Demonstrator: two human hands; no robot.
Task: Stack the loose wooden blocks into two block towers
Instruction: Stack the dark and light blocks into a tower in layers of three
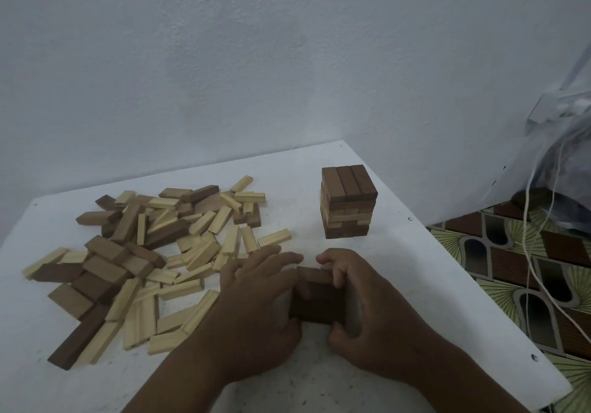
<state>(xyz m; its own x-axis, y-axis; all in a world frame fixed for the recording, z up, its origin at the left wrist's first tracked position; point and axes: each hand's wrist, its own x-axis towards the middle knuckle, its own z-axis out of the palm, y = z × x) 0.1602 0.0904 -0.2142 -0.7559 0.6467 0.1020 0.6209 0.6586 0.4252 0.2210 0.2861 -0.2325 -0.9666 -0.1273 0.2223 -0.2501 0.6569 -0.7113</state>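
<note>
Head view: dark block cluster (318,297) held between both hands on white bench (399,272), near front right edge. Left hand (256,313) grip: fingers mostly straight, pressed against cluster's left side, thumb at near left corner. Right hand (367,310) grip: fingers curled over cluster's far right edge, thumb pinching near right corner. Cluster low, top surface partly covered by fingers; layer count not discernible. Finished tower (348,201) upright beyond hands, well apart, toward bench's far right corner; three dark blocks side by side on top, mixed light and dark layers beneath. Loose block pile (153,252) spread across bench left of hands, light and dark pieces overlapping. White wall (256,61) behind bench. Patterned floor (511,268) and white cables (537,252) at right.
</note>
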